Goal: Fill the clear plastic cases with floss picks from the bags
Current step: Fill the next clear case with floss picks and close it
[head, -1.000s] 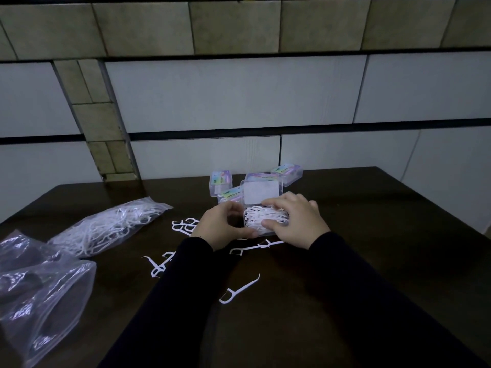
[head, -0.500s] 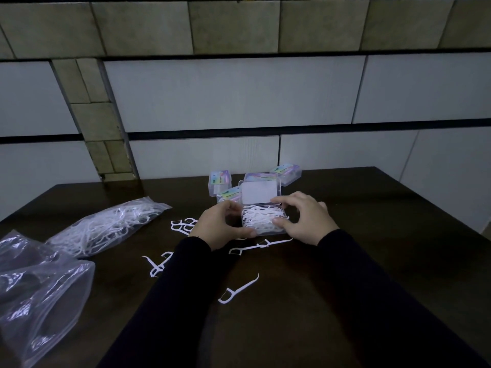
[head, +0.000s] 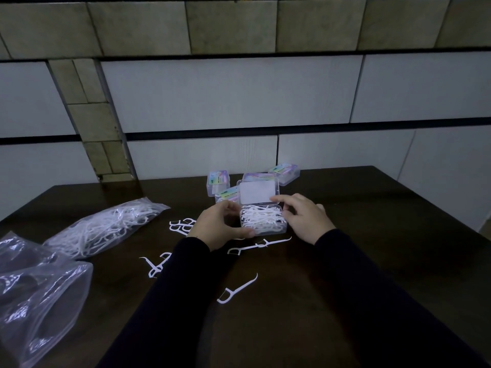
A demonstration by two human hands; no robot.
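Observation:
An open clear plastic case (head: 276, 229) stands in the middle of the dark table, heaped with white floss picks (head: 261, 217). Its lid (head: 257, 192) stands up at the back. My left hand (head: 216, 225) grips the case's left front corner, thumb along the front wall. My right hand (head: 305, 219) rests against the right side, forefinger touching the lid's lower right edge. A bag of floss picks (head: 103, 225) lies to the left. Loose picks (head: 237, 288) lie scattered in front of the case and under my left arm.
Several closed cases with colourful labels (head: 218, 181) stand behind the open one. An emptied crumpled clear bag (head: 37, 296) lies at the near left table edge. The dark wooden table (head: 385, 261) ends at a tiled wall behind.
My right hand has come off the top of the picks and shifted to the case's right side, forefinger now up at the lid. The left hand has kept its hold.

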